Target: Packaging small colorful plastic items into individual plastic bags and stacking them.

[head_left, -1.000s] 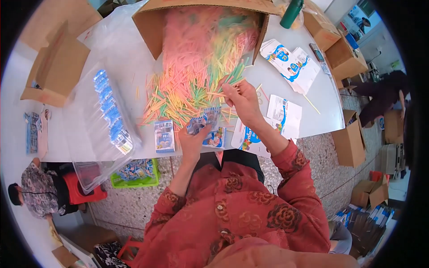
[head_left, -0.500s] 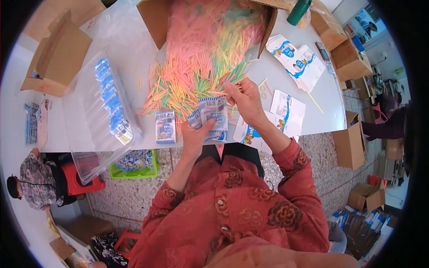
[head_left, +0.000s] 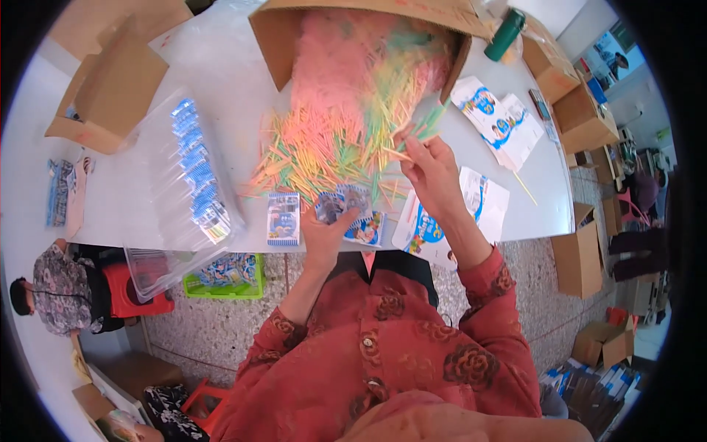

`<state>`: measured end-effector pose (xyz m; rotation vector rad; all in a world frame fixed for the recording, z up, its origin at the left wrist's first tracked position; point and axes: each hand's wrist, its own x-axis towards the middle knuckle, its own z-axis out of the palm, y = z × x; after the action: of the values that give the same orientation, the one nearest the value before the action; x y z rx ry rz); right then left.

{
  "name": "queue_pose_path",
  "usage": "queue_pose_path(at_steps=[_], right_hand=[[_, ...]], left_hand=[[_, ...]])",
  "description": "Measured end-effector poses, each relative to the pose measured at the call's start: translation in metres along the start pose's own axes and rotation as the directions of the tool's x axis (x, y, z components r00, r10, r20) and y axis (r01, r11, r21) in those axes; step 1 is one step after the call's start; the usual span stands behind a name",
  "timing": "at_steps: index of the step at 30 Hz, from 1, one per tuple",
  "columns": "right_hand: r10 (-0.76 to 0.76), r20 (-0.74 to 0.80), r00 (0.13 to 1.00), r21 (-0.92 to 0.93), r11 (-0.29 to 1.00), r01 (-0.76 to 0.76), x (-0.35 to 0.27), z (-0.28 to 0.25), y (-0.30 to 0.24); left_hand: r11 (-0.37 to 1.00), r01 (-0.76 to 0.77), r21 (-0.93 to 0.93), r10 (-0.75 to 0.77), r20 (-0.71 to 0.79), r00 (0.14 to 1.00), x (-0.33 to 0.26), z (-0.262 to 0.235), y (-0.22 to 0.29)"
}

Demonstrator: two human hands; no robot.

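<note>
My left hand (head_left: 322,237) is closed on small blue-and-white packets (head_left: 356,200) at the table's near edge, thumb pressed across them. Farther right and higher, my right hand (head_left: 433,175) pinches a loose bunch of thin green and yellow plastic sticks (head_left: 426,127). Between and beyond the hands spreads a heap of pink, yellow, orange and green sticks (head_left: 317,147). It spills from a cardboard box (head_left: 272,48) lying with its opening toward me. Just left of my left hand a packet (head_left: 283,219) lies flat. Printed white cards (head_left: 423,228) lie beneath my right forearm.
A clear plastic tray (head_left: 151,184) at left holds a row of blue packets (head_left: 195,158) and overhangs the edge. Stacked printed cards (head_left: 497,121) and a green bottle (head_left: 505,35) are at right. A green crate (head_left: 224,291) stands below; a person (head_left: 65,291) is at far left.
My right hand has moved up and right with the sticks, away from the packets. The packets in my left hand have tipped lower. The whole view has shifted slightly.
</note>
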<state>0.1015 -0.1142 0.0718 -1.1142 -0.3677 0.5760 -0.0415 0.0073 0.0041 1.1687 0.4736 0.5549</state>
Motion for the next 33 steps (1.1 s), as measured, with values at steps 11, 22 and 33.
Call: queue_pose_path(at_steps=[11,22,33], right_hand=[[-0.071,0.017,0.997,-0.029,0.997,0.072,-0.005,0.016,-0.019],[-0.080,0.090,0.993,-0.258,0.961,0.101,-0.007,0.018,-0.010],[0.009,0.054,0.998,0.021,1.000,-0.011,-0.013,0.018,-0.011]], left_hand=[[0.991,-0.085,0.102,0.091,-0.048,0.995,0.003,-0.002,0.008],[0.995,-0.096,0.026,0.096,0.030,0.995,0.006,0.000,0.005],[1.000,-0.020,0.022,0.020,0.038,0.999,0.002,-0.001,-0.007]])
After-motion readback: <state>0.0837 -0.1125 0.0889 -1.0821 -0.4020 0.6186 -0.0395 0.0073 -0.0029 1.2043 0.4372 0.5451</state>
